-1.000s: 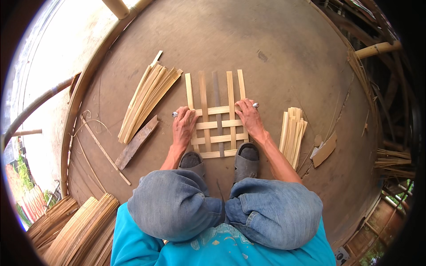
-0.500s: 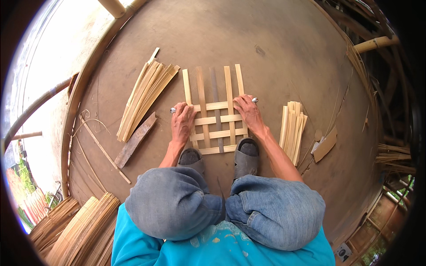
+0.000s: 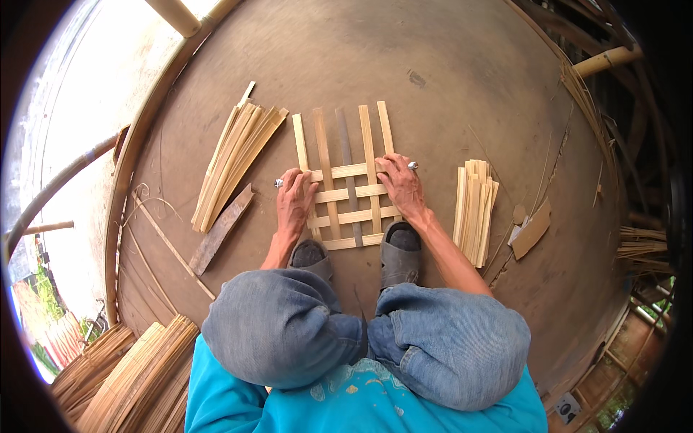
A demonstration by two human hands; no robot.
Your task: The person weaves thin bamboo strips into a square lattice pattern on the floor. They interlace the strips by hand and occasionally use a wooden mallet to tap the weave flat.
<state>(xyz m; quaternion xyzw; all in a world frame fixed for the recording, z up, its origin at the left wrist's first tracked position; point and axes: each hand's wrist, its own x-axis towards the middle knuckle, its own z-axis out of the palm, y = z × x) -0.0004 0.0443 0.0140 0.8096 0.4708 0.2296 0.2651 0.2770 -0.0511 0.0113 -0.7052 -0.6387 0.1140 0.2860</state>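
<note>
While woven lattice (image 3: 351, 193) lies between, left fingers (image 3: 292, 179), right fingers (image 3: 388, 167) curl at its edges; pinching unclear.

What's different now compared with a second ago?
Only the view has shifted slightly; nothing was visibly taken up or let go. The left hand and right hand stay at either side of the woven strips, and the left bundle and right bundle lie as before.
</note>
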